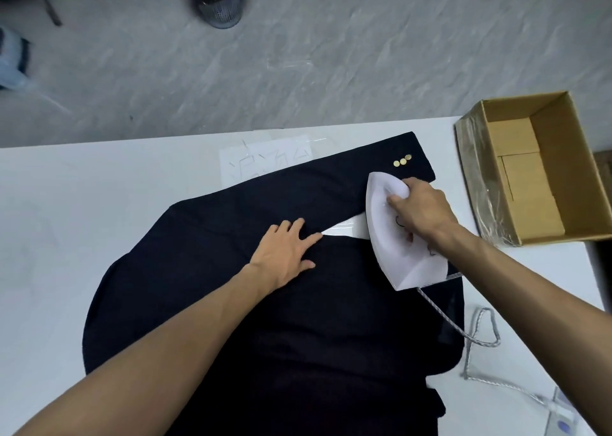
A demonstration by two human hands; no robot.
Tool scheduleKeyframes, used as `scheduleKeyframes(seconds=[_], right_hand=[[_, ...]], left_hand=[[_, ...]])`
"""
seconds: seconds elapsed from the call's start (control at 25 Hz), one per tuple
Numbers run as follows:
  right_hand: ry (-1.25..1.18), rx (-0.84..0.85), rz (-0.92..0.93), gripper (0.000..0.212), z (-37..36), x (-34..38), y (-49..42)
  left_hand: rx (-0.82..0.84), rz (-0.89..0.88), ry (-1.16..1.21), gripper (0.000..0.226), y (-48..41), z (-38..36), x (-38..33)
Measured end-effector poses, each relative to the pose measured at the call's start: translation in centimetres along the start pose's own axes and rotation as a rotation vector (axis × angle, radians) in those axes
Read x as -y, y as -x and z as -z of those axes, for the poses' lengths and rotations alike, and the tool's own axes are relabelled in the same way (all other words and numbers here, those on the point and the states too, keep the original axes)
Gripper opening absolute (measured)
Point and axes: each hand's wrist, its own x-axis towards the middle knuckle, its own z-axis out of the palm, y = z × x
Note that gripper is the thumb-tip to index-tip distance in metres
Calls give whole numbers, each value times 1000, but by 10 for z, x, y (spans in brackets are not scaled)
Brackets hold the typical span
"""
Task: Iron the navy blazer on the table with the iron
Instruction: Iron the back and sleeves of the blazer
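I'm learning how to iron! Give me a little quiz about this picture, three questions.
1. True or false: the left hand lies flat on the navy blazer.
2. What grips the iron? A) the left hand B) the right hand C) nothing
3. Fill in: near the iron's tip, the sleeve shows ___ gold buttons.

Key: 1 true; 2 B; 3 three.
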Motion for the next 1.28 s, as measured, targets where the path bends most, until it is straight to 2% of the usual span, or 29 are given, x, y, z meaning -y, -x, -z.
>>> scheduleKeyframes(seconds=[0.12,0.28,0.36,0.44,0.56,0.64,0.76,0.96,1.16,1.28], right_hand=[[-28,-6,-26,25,4,-18,2],[-434,30,15,23,20,-45,11],[-569,53,41,21,28,-51,23],[-677,61,34,14,37,-58,39],[-858,10,-28,11,51,-77,73],[-960,-106,-58,16,62,-99,100],[-1053,-309,-96,14,73,-139,132],[-1226,-540,-227,27,92,-215,154],[-1270,-707,-358,16,96,-273,130],[-1249,-738,-336,19,92,-290,107]], left_hand=[[-52,147,112,34,-16,6,-9],[-203,373,420,16,-28,16,-4],[-245,421,498,18,-25,20,-3],[-232,395,523,30,-19,23,-10],[-238,274,395,52,-9,28,-35],[-184,188,299,63,-3,31,-59],[-1,104,216,71,1,32,-96],[331,143,290,80,-1,37,-155],[407,210,329,88,-10,32,-180],[408,230,344,91,-17,28,-184]])
